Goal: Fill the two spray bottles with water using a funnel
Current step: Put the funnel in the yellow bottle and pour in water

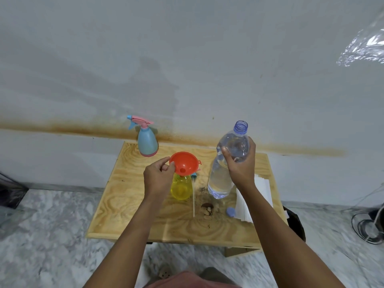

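Centre of frame: the left hand (159, 175) pinches the rim of the orange funnel (185, 163), whose spout sits in the neck of the yellow spray bottle (181, 189) standing mid-surface. To its right, the right hand (241, 163) grips the shoulder of the uncapped water bottle (220, 179), which is held clear of the surface, roughly upright and mostly full.

The step in hand appears to be the pour. It calls for tipping the bottle's mouth over the funnel's bowl, not its rim, and starting with a thin stream, since a nearly full bottle tends to gulp. The left-hand pinch should keep the funnel level and the light yellow bottle from toppling.

The blue spray bottle (146, 142), its pink trigger head on, stands at the upper-left corner of the surface (128, 204), against the wall and well apart from the pour. A white dip tube (193, 200) lies just right of the yellow bottle. The blue cap (231, 212) and white paper sheets (264, 190) lie lower right, under the right forearm, near the edge. Bare surface lies at the left and in the foreground.
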Available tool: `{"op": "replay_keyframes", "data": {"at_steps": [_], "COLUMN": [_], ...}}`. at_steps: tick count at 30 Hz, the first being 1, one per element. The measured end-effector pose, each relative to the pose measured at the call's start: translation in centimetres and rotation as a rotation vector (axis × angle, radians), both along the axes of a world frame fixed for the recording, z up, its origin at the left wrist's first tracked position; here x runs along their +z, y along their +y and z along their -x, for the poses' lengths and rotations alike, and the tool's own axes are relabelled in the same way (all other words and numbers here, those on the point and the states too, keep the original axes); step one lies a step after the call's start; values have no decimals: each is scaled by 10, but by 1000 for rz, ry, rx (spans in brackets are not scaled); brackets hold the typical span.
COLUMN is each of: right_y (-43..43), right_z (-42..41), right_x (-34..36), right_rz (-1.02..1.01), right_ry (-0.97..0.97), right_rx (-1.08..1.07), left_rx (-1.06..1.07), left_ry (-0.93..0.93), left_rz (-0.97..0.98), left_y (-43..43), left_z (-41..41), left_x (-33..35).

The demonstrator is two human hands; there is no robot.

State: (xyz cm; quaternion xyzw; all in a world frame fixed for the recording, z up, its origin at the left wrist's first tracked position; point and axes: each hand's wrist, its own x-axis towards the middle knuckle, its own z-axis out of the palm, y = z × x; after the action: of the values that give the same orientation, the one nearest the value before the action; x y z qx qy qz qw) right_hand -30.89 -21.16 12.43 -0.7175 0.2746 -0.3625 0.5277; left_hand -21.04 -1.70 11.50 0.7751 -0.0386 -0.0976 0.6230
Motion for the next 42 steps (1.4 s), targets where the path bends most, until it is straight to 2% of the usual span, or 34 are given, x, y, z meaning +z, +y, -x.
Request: {"op": "replay_keyframes", "data": {"at_steps": [9,17,22,25,31,34,37,42], "right_y": [0,2,26,52,90,83,74,67], "right_z": [-9,-5,3,8,-1,-21,-33,-38], "right_x": [-14,-18,-27,-31,-35,-27,-19,-23], "right_rz": [-63,-80,-87,-76,-154,-206,-250,-190], "right_ry": [-30,82,173,122,155,265,403,423], "right_rx": [-84,-94,-288,-431,-147,-52,28,49], "left_rx": [-9,-14,-25,-38,-47,-54,-70,-102], "left_ry": [-10,-5,-14,-21,-46,-45,-39,-51], "left_rz": [10,21,18,20,-1,11,44,91], "left_y": [0,1,2,5,7,8,9,16], "left_z": [0,1,0,0,-3,-4,-6,-7], "left_x": [-5,-5,-4,-5,-8,-12,-17,-24]}}
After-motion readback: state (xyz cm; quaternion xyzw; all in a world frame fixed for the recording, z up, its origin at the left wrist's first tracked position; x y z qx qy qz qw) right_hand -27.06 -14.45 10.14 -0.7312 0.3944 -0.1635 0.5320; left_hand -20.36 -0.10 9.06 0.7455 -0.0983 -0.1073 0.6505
